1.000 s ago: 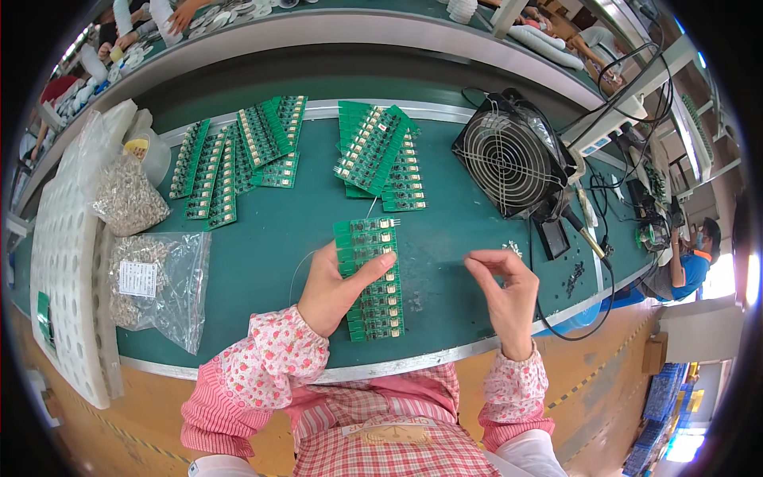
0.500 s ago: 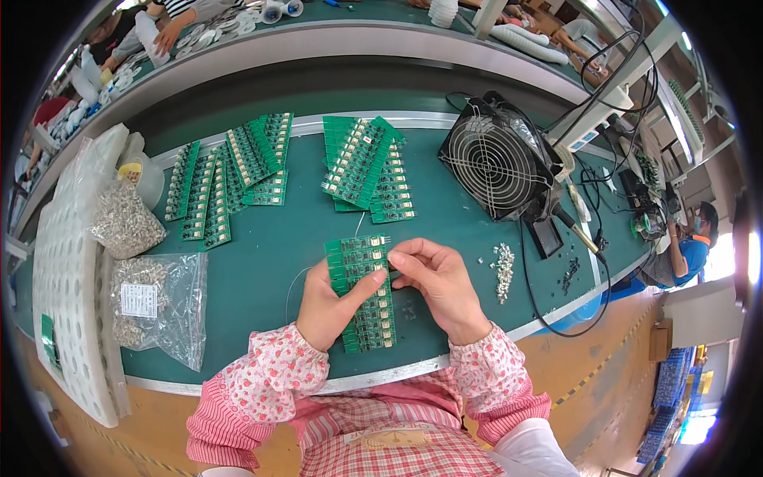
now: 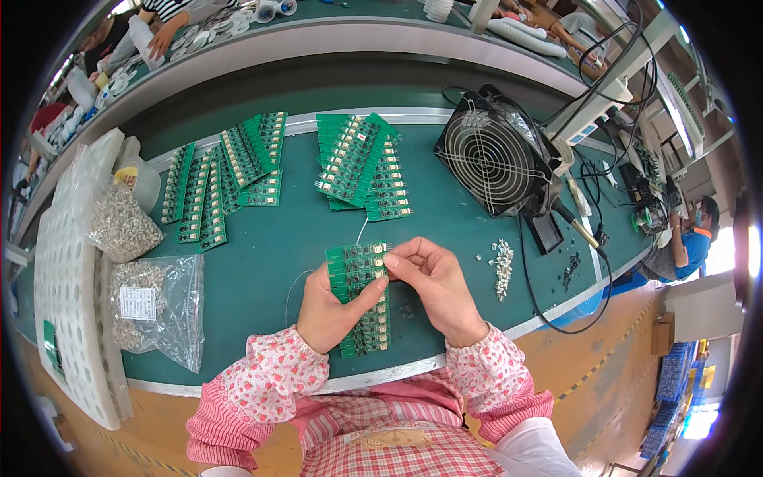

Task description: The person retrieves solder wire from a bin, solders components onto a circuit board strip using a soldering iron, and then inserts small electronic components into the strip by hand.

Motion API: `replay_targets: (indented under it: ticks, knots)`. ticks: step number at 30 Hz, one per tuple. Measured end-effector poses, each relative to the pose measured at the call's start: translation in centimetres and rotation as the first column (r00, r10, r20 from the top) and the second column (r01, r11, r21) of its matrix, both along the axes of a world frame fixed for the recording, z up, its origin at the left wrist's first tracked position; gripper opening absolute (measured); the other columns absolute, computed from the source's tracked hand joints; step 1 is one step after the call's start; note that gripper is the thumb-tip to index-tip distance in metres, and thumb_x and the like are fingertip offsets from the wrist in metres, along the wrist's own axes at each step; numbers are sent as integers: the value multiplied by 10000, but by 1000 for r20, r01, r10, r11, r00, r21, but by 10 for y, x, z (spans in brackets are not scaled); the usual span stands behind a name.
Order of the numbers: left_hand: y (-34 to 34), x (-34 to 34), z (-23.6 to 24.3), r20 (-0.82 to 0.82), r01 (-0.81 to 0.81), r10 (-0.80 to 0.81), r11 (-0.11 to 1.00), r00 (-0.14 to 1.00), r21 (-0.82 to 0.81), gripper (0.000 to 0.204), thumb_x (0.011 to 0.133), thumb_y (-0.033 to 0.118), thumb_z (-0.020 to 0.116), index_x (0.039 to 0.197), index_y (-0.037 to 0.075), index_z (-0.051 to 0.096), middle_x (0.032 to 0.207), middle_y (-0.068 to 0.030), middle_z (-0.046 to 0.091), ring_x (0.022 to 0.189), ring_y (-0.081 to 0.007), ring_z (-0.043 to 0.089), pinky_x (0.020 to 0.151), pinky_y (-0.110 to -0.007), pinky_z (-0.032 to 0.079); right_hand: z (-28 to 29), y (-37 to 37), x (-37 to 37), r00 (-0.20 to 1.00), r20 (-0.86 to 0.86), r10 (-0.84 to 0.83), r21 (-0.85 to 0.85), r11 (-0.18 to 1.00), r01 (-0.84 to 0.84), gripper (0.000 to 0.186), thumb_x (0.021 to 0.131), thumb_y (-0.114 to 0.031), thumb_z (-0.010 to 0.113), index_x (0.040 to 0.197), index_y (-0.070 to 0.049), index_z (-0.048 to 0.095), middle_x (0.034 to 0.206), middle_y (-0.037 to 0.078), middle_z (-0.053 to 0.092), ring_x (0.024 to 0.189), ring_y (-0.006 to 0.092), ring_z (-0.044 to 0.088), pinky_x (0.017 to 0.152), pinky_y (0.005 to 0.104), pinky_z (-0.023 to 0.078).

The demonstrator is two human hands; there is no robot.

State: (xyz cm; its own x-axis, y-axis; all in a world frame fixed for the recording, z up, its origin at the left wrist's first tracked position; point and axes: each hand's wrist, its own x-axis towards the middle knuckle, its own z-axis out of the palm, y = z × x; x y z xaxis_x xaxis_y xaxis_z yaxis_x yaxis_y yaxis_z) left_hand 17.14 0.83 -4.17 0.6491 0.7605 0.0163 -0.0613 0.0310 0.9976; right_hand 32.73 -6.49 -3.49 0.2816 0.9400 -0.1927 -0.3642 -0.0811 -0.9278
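Circuit-board panel (image 3: 369, 324) sits at six o'clock from the stack (image 3: 362, 163), clamped in the left hand (image 3: 329, 312), apparently to steady its two-o'clock edge for the right hand (image 3: 439, 291), whose narrow pinch hides any contents.

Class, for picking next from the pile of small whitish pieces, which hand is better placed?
Probably the right hand: it is nearer the small whitish pieces, while the left hand grips the rectangular green circuit board.

A black fan (image 3: 493, 155) stands on the green counter (image 3: 262, 266), with a white foam tray (image 3: 73, 270) at left. At right are a person (image 3: 693, 253) in blue, a cardboard box (image 3: 663, 334) and blue crates (image 3: 672, 378).
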Motion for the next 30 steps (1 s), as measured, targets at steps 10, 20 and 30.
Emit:
replay_targets:
  ticks: [10,20,30]
  knots:
    - [-2,5,5,18,-4,4,1000,1000,20,234,841,41,724,1064,14,658,896,-10,697,767,-61,627,679,-238,515,-2,-6,-5,992,-111,-64,52,996,70,185,934,-129,654,1032,17,594,981,54,650,912,85,596,824,232,482]
    - [-5,1,6,-70,65,-60,996,996,67,273,831,51,737,1086,10,651,927,-21,700,824,-75,640,735,-257,525,-6,-14,-21,968,50,-247,104,965,241,160,934,-103,654,1008,5,563,958,35,633,892,69,595,804,207,486]
    - [7,1,3,65,94,-81,967,995,-237,317,829,42,749,1115,14,614,980,-34,678,855,-96,641,765,-271,534,5,-60,50,-114,955,-273,295,901,317,254,762,-127,757,987,-76,652,999,106,629,959,295,565,850,401,421]
